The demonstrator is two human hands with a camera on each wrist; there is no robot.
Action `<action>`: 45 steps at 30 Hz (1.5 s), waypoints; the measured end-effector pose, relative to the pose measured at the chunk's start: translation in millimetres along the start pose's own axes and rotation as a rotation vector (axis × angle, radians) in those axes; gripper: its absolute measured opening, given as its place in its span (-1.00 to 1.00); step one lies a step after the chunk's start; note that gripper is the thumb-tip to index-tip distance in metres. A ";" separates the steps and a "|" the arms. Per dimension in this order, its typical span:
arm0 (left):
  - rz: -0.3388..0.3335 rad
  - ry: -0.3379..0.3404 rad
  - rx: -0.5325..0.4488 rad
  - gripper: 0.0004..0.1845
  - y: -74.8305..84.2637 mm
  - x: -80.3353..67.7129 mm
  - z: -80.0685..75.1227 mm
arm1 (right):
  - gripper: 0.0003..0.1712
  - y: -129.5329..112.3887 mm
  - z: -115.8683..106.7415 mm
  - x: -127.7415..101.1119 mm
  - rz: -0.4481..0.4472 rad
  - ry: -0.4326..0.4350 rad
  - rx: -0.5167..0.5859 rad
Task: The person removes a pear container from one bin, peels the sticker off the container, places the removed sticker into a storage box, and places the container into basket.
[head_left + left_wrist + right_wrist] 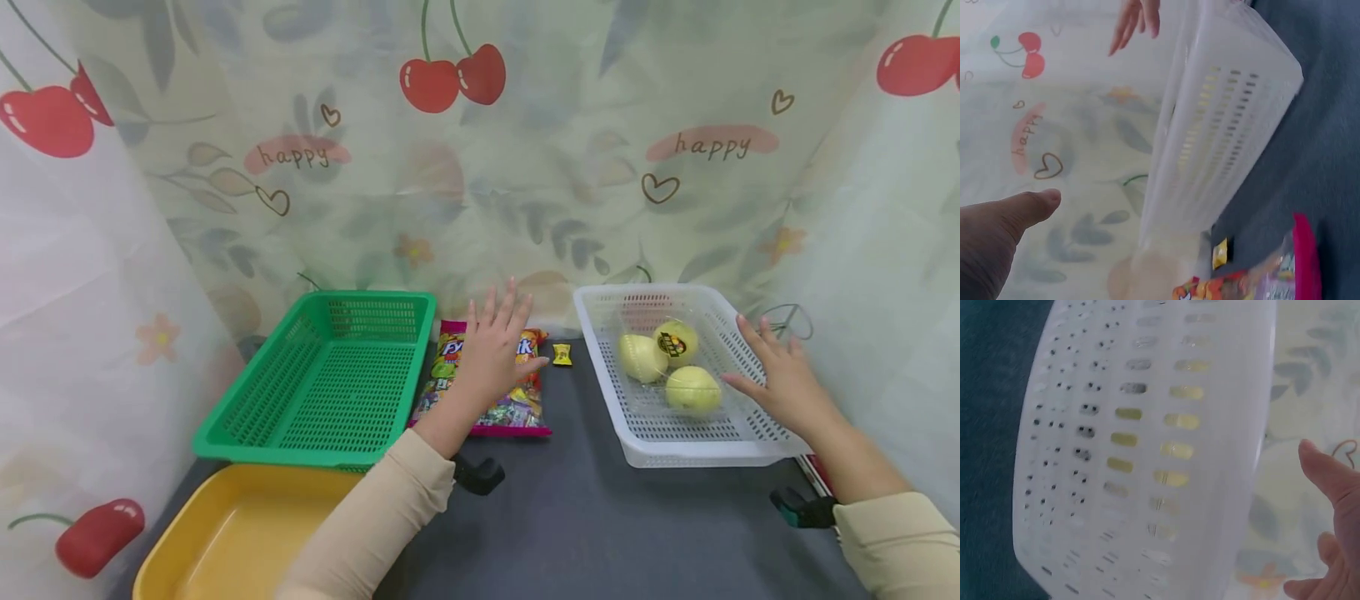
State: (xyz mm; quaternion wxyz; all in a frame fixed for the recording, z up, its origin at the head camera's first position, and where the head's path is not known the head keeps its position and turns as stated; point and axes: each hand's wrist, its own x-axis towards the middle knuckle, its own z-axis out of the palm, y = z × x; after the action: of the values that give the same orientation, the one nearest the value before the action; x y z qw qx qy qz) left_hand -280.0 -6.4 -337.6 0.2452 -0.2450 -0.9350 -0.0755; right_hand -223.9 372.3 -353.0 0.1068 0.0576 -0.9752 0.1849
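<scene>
Hands hover spread over a dark grey tabletop (592,517) in the head view. The left hand (495,350) sits at frame centre, fingers straight and fanned, holding nothing, just above a bag of mixed sweets (487,400) that lies flat between a green basket (330,375) on the left and a white basket (675,442) on the right. A single yellow wrapped sweet (562,355) lies apart, right of the bag. The right hand (780,379) is likewise flat and empty, over the white basket's right rim, near three yellow-green apples (693,389) inside it. A yellow tray (225,533) fills the lower left corner. My reading is that both hands are in the reach, before any grasp; closing on the bag would call for lowering the palm and curling fingers under its edge.

From the left wrist, only a thumb (1029,206) shows at lower left, extended, gripping nothing; the white basket's slotted wall (1222,137) runs diagonally through the middle, the bag's pink edge (1307,262) lies at lower right.

From the right wrist, two relaxed fingers (1335,481) show at the right edge, apart from the basket's wall (1147,456), which fills the frame.

Room is tight between the baskets; open cloth lies nearer the person.
</scene>
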 end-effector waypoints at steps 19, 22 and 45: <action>-0.287 -0.223 -0.628 -0.09 82.6 6.8 23.4 | 0.04 9.1 4.5 11.3 0.186 -0.205 0.260; -0.344 -0.247 -0.807 -0.12 95.7 1.2 31.4 | 0.02 9.3 5.4 11.9 0.222 -0.233 0.322; -0.382 -0.172 -1.151 -0.26 146.4 -20.2 82.2 | -0.47 37.4 27.8 19.7 0.406 -0.431 0.812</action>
State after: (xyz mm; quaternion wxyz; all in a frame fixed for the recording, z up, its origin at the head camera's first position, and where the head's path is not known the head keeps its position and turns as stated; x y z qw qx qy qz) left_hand -226.8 133.7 -415.9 -0.0208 -0.1713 -0.7879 -0.5912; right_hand -253.8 395.1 -386.8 -0.1662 -0.0593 -0.8159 0.5506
